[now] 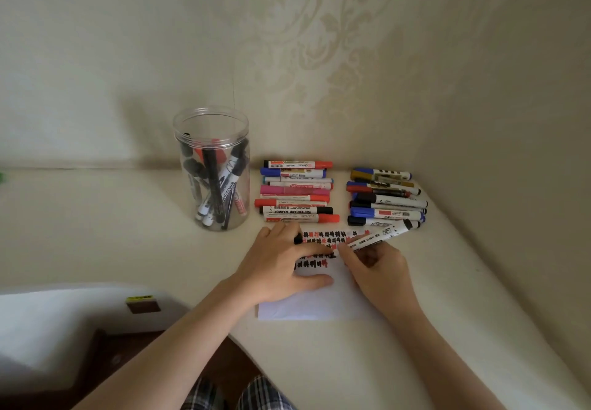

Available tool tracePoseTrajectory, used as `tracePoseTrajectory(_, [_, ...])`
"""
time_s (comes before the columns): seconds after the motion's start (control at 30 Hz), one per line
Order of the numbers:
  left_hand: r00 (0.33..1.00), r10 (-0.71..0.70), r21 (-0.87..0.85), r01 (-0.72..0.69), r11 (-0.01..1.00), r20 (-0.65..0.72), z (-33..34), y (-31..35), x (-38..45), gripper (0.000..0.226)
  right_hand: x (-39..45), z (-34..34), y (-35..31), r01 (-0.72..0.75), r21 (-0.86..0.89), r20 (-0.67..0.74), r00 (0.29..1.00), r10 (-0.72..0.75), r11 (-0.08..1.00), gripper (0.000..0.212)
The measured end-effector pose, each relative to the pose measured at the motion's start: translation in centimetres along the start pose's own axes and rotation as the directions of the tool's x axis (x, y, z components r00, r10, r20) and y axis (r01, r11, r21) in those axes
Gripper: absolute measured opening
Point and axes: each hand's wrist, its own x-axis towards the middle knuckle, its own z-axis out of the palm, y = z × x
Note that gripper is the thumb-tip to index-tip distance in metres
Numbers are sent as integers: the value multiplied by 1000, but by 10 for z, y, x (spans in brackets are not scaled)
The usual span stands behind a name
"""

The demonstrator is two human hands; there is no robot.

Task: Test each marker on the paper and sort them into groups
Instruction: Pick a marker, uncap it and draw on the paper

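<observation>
A white sheet of paper [323, 305] lies on the cream table, its upper part covered with rows of black and red test marks. My right hand [375, 265] grips a white marker with a black end [382, 236], its tip down on the paper among the marks. My left hand [281, 265] rests on the paper with fingers spread and holds a black cap [298, 239] between its fingers. Behind the paper lie two groups of markers: a left row [295, 190] and a right pile [385, 198].
A clear plastic jar [211, 166] with several markers standing in it is at the back left of the paper. The patterned wall closes off the back and the right side. A white cabinet [64, 320] sits low at the left, past the table's edge.
</observation>
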Motion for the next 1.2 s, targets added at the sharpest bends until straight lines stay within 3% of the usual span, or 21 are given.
tracePoseTrajectory(0.2, [1000, 6, 0, -6, 1000, -12, 0, 0, 0, 69, 0, 2, 1, 52, -42, -7, 999, -53, 998, 19])
tracePoseTrajectory(0.7, [1000, 7, 5, -6, 1000, -31, 1, 0, -2, 68, 0, 4, 6, 66, -33, -10, 998, -67, 997, 9])
tracePoseTrajectory(1.2, [999, 16, 4, -16, 1000, -35, 1, 1, -1, 69, -1, 5, 4, 59, -55, -16, 998, -60, 997, 19])
